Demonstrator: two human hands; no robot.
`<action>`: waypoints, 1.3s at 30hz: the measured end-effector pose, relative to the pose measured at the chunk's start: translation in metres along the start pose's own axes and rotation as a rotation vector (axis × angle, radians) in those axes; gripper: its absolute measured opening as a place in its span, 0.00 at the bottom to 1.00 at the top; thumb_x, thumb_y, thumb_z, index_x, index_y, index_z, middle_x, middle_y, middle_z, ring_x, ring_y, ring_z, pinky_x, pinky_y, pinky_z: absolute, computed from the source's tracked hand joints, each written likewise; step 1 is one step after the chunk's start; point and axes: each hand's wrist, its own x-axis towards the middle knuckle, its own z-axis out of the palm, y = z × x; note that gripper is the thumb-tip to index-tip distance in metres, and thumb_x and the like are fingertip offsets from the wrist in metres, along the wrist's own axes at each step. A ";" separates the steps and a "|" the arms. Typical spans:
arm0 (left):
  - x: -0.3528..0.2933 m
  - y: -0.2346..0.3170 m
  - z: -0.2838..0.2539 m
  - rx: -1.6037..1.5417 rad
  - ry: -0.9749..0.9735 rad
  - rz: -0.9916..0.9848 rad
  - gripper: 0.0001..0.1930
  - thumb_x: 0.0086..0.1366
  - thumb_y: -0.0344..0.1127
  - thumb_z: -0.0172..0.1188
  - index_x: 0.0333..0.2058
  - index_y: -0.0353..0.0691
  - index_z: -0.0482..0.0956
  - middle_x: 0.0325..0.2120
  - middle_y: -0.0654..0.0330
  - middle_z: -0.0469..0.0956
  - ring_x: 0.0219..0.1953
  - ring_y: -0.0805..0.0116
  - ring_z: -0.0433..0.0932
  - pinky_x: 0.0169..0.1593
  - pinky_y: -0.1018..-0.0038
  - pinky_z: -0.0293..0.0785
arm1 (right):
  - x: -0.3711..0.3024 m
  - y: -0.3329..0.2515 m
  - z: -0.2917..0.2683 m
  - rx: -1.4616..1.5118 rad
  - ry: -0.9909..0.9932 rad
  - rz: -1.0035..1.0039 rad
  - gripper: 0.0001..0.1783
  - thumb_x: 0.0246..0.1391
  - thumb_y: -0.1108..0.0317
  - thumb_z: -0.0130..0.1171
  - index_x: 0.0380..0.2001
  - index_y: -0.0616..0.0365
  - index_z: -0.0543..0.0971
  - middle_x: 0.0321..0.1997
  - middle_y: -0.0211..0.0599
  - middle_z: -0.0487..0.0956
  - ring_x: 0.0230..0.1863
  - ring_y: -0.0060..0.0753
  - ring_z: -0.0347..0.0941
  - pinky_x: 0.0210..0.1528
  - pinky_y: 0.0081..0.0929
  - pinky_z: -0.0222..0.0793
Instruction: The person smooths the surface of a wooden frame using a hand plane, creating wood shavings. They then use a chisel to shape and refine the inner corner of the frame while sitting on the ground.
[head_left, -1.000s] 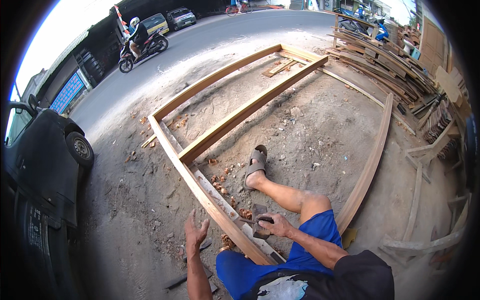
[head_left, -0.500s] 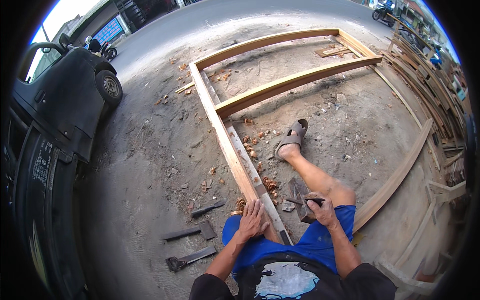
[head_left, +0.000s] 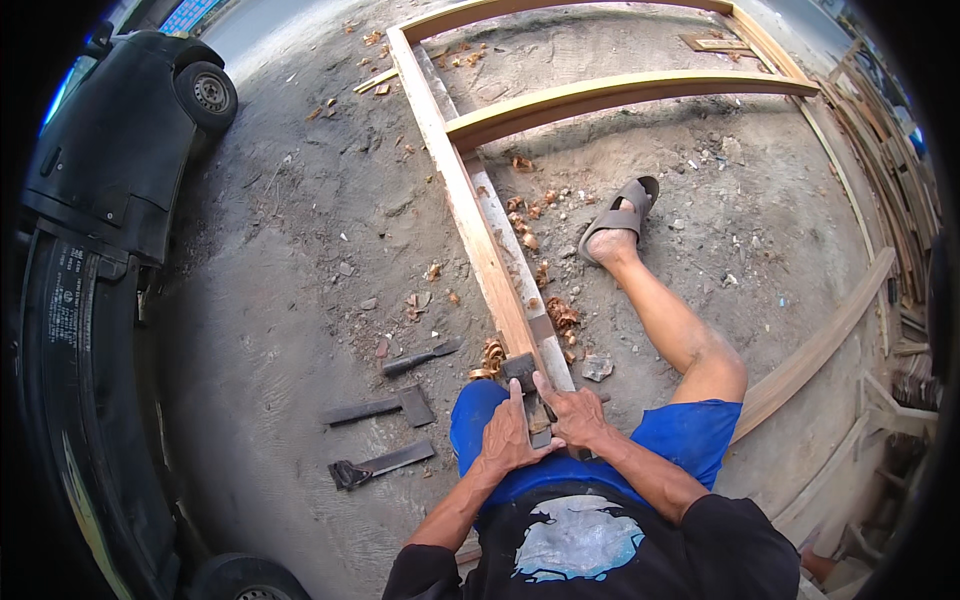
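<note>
The left hand [head_left: 510, 436] and right hand [head_left: 577, 418] flank the plane [head_left: 519, 369], each grip closed on its side, index fingers stretched forward along it. The plane sits on the near end of the frame [head_left: 478, 232], close to the person's lap. Shavings [head_left: 563, 313] lie beside the frame; a chisel [head_left: 420, 359] lies on the ground [head_left: 270, 340] to the left.

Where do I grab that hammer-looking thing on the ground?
Probably by its long, slim handle, reaching straight down from above: it lies flat on the dirt with the handle uncovered, and the wide, blocky head looks clumsier to hold.
</note>
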 end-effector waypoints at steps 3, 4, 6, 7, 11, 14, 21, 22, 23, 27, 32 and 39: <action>0.022 -0.016 -0.008 0.043 0.044 0.027 0.75 0.40 0.73 0.77 0.70 0.17 0.49 0.40 0.37 0.80 0.40 0.43 0.84 0.40 0.55 0.82 | 0.023 0.008 -0.007 0.073 -0.039 0.057 0.66 0.34 0.68 0.73 0.79 0.39 0.51 0.40 0.48 0.86 0.39 0.57 0.84 0.38 0.50 0.79; 0.044 -0.029 -0.018 0.046 0.118 0.012 0.76 0.39 0.75 0.76 0.70 0.18 0.50 0.37 0.41 0.81 0.35 0.44 0.84 0.37 0.55 0.82 | 0.052 0.009 -0.013 0.091 -0.068 0.043 0.66 0.35 0.67 0.74 0.79 0.39 0.52 0.39 0.49 0.86 0.39 0.57 0.85 0.39 0.49 0.79; 0.115 -0.056 -0.044 0.104 0.099 -0.050 0.76 0.38 0.76 0.76 0.71 0.20 0.50 0.39 0.40 0.82 0.34 0.42 0.85 0.38 0.55 0.83 | 0.137 0.021 -0.051 0.111 -0.094 0.061 0.65 0.35 0.66 0.75 0.78 0.39 0.54 0.38 0.50 0.86 0.39 0.57 0.85 0.40 0.47 0.80; 0.154 -0.074 -0.054 0.120 0.164 -0.009 0.76 0.39 0.77 0.75 0.71 0.21 0.52 0.41 0.38 0.82 0.36 0.42 0.85 0.39 0.55 0.83 | 0.180 0.029 -0.065 0.033 -0.094 0.088 0.64 0.36 0.65 0.76 0.78 0.38 0.56 0.37 0.49 0.86 0.39 0.56 0.85 0.40 0.47 0.80; 0.343 -0.131 -0.148 0.218 0.209 -0.074 0.70 0.42 0.78 0.73 0.70 0.26 0.57 0.44 0.39 0.83 0.43 0.41 0.86 0.45 0.54 0.83 | 0.380 0.051 -0.146 -0.071 -0.007 0.116 0.59 0.41 0.55 0.78 0.76 0.33 0.59 0.45 0.45 0.86 0.48 0.51 0.84 0.53 0.46 0.79; 0.435 -0.178 -0.201 0.221 0.323 -0.036 0.69 0.45 0.77 0.72 0.71 0.28 0.53 0.45 0.43 0.84 0.46 0.41 0.85 0.50 0.55 0.82 | 0.494 0.058 -0.174 -0.152 0.109 0.028 0.58 0.44 0.58 0.76 0.77 0.34 0.56 0.52 0.49 0.84 0.53 0.56 0.82 0.58 0.47 0.76; 0.295 -0.121 -0.121 0.152 0.261 -0.037 0.77 0.41 0.76 0.75 0.74 0.26 0.43 0.43 0.41 0.83 0.40 0.41 0.86 0.42 0.55 0.83 | 0.334 0.045 -0.123 -0.126 -0.087 0.066 0.71 0.38 0.55 0.78 0.80 0.42 0.42 0.38 0.54 0.85 0.40 0.60 0.83 0.42 0.48 0.78; 0.251 -0.102 -0.102 0.158 0.230 -0.049 0.78 0.40 0.75 0.76 0.74 0.26 0.43 0.43 0.41 0.82 0.38 0.41 0.86 0.39 0.55 0.83 | 0.285 0.041 -0.108 -0.076 -0.094 0.035 0.72 0.37 0.56 0.77 0.80 0.44 0.42 0.33 0.53 0.85 0.35 0.59 0.83 0.39 0.49 0.78; 0.205 -0.084 -0.078 0.078 0.191 -0.051 0.78 0.39 0.75 0.76 0.73 0.25 0.44 0.41 0.41 0.82 0.36 0.42 0.86 0.36 0.55 0.83 | 0.234 0.036 -0.088 -0.045 -0.093 0.048 0.69 0.40 0.58 0.75 0.80 0.47 0.42 0.33 0.52 0.85 0.34 0.58 0.83 0.36 0.49 0.77; 0.061 -0.035 -0.019 -0.043 0.005 -0.084 0.79 0.37 0.76 0.76 0.72 0.21 0.46 0.39 0.38 0.81 0.34 0.44 0.85 0.32 0.57 0.82 | 0.073 0.006 -0.042 0.116 -0.196 0.046 0.70 0.35 0.63 0.75 0.79 0.54 0.44 0.39 0.53 0.85 0.34 0.57 0.84 0.34 0.50 0.79; 0.145 -0.073 -0.063 0.052 0.028 -0.009 0.81 0.34 0.80 0.74 0.72 0.21 0.47 0.36 0.40 0.82 0.33 0.46 0.86 0.30 0.57 0.83 | 0.165 0.022 -0.062 0.141 -0.204 0.101 0.71 0.34 0.64 0.76 0.80 0.50 0.44 0.37 0.54 0.85 0.35 0.57 0.84 0.36 0.50 0.79; 0.410 -0.148 -0.187 0.118 0.162 -0.022 0.62 0.42 0.78 0.73 0.68 0.44 0.61 0.40 0.44 0.86 0.43 0.42 0.86 0.47 0.55 0.84 | 0.452 0.070 -0.175 0.024 -0.082 0.044 0.57 0.39 0.61 0.78 0.74 0.51 0.62 0.56 0.54 0.82 0.58 0.55 0.80 0.60 0.47 0.76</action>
